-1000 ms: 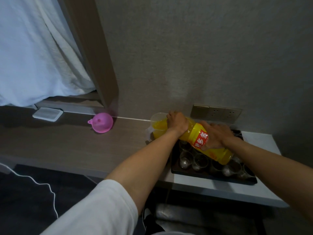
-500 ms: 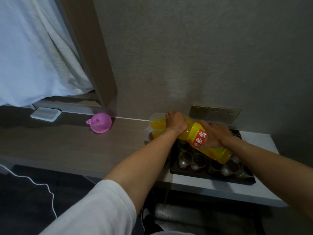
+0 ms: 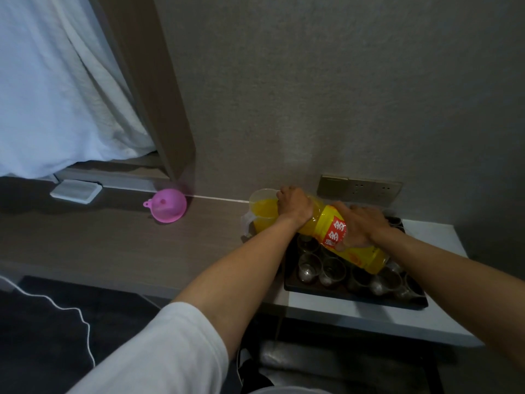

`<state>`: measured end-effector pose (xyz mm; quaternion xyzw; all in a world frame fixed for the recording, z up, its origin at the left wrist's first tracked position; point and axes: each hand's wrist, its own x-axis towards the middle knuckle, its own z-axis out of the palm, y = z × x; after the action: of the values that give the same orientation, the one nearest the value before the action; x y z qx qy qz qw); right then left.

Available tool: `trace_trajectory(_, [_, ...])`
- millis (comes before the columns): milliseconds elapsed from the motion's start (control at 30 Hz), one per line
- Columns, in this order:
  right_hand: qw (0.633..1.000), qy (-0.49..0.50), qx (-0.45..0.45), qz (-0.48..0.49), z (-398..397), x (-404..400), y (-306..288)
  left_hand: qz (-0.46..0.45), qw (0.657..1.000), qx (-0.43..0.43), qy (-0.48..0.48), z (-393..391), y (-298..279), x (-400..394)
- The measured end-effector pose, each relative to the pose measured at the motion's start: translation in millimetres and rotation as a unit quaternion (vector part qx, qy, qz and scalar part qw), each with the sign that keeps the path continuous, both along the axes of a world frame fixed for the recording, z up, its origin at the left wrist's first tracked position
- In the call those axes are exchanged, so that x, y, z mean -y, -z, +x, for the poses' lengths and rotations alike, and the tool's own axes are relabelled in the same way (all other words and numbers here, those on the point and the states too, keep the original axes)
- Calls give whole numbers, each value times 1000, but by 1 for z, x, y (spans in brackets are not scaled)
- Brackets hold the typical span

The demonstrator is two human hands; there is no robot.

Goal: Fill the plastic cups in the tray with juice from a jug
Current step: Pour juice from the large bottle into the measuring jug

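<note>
**Juice bottle tipped toward the jug**

Nearest, clear plastic cups (image 3: 329,270) are standing in the dark tray (image 3: 352,297). Above the tray, the right hand (image 3: 359,227) is gripping the tilted yellow bottle (image 3: 331,233). Beyond the tray's far-left corner, the left hand (image 3: 294,207) is gripping the bottle's neck at the jug (image 3: 262,209), which is holding orange juice.

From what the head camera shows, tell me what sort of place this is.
Probably a bedroom or hotel room: white bedding hangs at the left, a wall socket panel sits above a built-in wooden ledge, and carpet-like dark floor lies below.
</note>
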<state>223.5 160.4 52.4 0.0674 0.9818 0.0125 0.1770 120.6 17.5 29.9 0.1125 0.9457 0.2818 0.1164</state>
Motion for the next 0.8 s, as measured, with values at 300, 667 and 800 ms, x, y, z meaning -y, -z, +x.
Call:
trace_trajectory(300, [1000, 4, 4, 3, -3, -3, -1, 4, 1000, 2, -7, -3, 1, -3])
trace_trajectory(667, [1000, 1, -2, 14, -3, -3, 0, -1, 1000, 1, -7, -4, 2, -4])
trace_trajectory(800, [1000, 1, -3, 14, -3, -4, 0, -5, 1000, 0, -8, -6, 5, -6])
